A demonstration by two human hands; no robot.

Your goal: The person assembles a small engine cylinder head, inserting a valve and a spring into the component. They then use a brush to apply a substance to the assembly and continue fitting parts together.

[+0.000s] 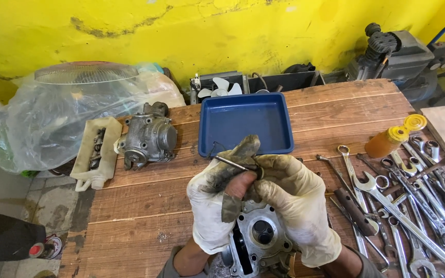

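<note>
A yellow wall (191,31) with cracked paint is seen behind a wooden plank tabletop (145,195). At the left end, a large clear plastic bag (52,113) is heaped against the wall, with a wire fan guard (86,72) lying on top of it. A grey compressor (403,56) is placed past the far right corner. A blue rectangular tray (244,123) is set near the middle of the far edge. A heap of chrome spanners (413,195) is spread over the right side, and an orange squeeze bottle (390,140) with a yellow cap is laid just beyond them. Left of the tray, a grey metal engine casing (148,139) is stood beside a cut-open white plastic container (96,152) with small parts inside.

At the near edge, an aluminium cylinder head (258,237) with a round bore is found directly under both hands, well apart from the tray. The left hand (215,201), in a soiled white glove torn at the fingers, is closed round a thin bent metal rod (233,163), whose free end is pointed towards the tray. The right hand (294,201), gloved likewise, is curled narrowly against the left one, its fingertips pinched at the other end of the rod; what else may be held there cannot be told
</note>
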